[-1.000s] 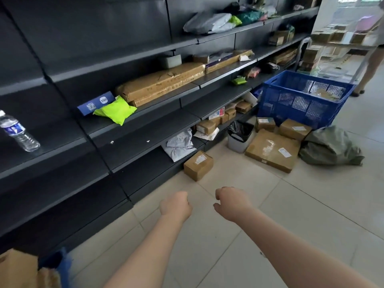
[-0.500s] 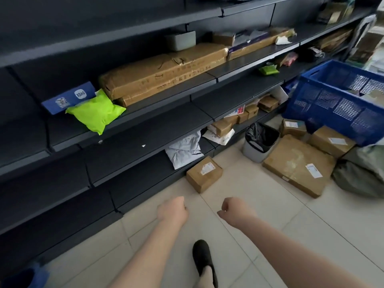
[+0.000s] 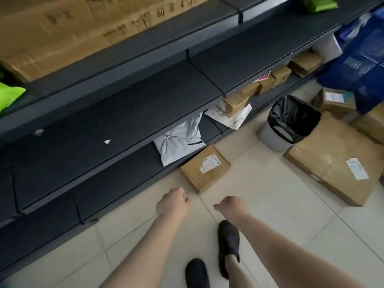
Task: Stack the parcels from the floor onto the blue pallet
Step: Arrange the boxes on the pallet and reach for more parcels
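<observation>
Both bare hands hang over the pale tiled floor (image 3: 259, 204) with nothing in them: the left hand (image 3: 172, 203) has its fingers curled in together into a loose fist, and the right hand (image 3: 230, 205) is curled the same way, closed on nothing. The nearest parcel, a small flat brown cardboard box with a white shipping label (image 3: 204, 168), lies on the floor just beyond the hands, far and slightly right of the left hand, far and slightly left of the right one, so it sits almost on the line between them. Its left edge rests against the foot of the dark metal shelving (image 3: 124, 113), and its long axis runs diagonally, from near-left to far-right. The left hand looks a touch nearer to the box's near corner, though either could reach it; a two-handed pickup seems likely, one hand to each long side. Further right on the floor lies a large flat brown cardboard carton with a white label (image 3: 332, 159), next to a grey waste bin lined with a black bag (image 3: 288, 123), and more brown boxes lie beyond it. A blue plastic mesh crate (image 3: 361, 65) shows at the far right edge; the blue pallet itself I cannot make out for certain here.
</observation>
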